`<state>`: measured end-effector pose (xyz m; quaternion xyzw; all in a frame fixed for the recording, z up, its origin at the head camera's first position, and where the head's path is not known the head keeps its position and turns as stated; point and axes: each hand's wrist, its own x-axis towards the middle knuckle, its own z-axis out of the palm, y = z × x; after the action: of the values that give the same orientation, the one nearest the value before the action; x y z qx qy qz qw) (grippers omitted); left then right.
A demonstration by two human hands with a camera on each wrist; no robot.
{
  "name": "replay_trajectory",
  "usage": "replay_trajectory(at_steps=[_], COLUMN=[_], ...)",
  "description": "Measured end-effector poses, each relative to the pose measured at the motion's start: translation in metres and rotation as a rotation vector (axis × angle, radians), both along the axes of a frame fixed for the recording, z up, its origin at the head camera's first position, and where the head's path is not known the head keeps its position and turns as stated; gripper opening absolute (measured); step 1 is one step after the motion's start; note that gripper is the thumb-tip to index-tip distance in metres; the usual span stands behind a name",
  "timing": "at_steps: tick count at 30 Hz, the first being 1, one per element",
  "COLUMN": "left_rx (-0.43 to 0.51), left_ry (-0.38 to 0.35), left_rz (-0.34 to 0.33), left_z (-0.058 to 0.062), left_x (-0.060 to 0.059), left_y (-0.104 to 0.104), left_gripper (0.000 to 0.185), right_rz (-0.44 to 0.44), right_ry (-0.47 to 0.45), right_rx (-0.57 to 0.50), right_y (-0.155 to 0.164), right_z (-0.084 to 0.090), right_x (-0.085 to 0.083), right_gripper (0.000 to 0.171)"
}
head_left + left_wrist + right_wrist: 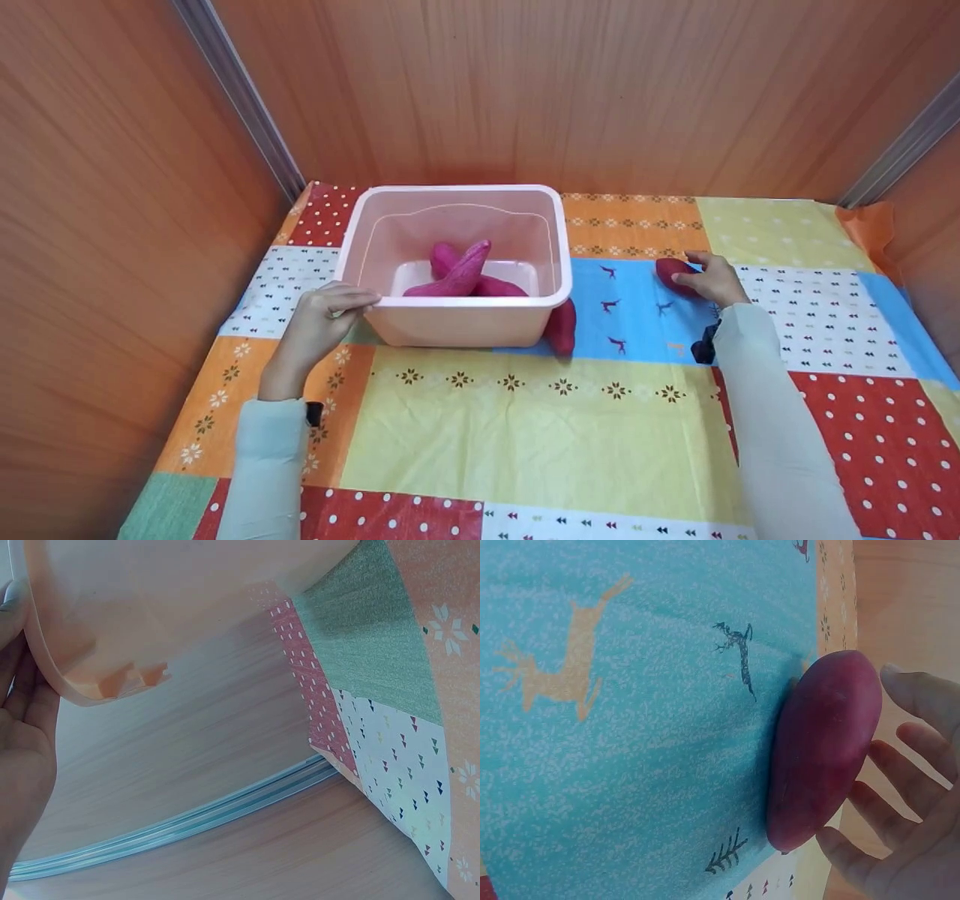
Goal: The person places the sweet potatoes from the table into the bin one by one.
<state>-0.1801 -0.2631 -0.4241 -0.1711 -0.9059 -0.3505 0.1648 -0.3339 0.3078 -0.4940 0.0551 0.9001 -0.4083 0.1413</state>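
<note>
The left hand [322, 326] pinches the tub [465, 301] by its near left corner. The right hand [716, 281] has its fingers spread — loosely bent about a red yam [672, 274] on the blue patch [622, 330], well right of the tub. Pink yams [459, 276] lie crossed inside — another yam [562, 330] sits by the near right corner.

A patchwork-print cloth [540, 442] — yellow, orange, blue, red and white blocks with dots, flowers and deer — lies below a wood-grain back panel [570, 97]. Grey metal strips, left strip [240, 97] and right strip [904, 142], join it to a left panel [112, 225] and right panel [934, 195].
</note>
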Motion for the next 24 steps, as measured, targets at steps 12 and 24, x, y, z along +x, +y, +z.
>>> replay_trajectory(at_steps=[12,24], left_rx=[-0.005,-0.006], left_ry=[0.002,0.008], left_rz=[0.004,0.010], left_z=[0.0008,-0.0003], left_x=[0.0006,0.0007], left_y=[0.0002,0.0004], left_gripper=[0.023,0.024], right_rz=[0.019,0.045], right_ry=[0.010,0.055], right_rx=[0.030,0.080], right_y=[0.0005,0.0072], right_z=[-0.0080,-0.0101], right_x=[0.0039,0.0053], right_gripper=[0.068,0.064])
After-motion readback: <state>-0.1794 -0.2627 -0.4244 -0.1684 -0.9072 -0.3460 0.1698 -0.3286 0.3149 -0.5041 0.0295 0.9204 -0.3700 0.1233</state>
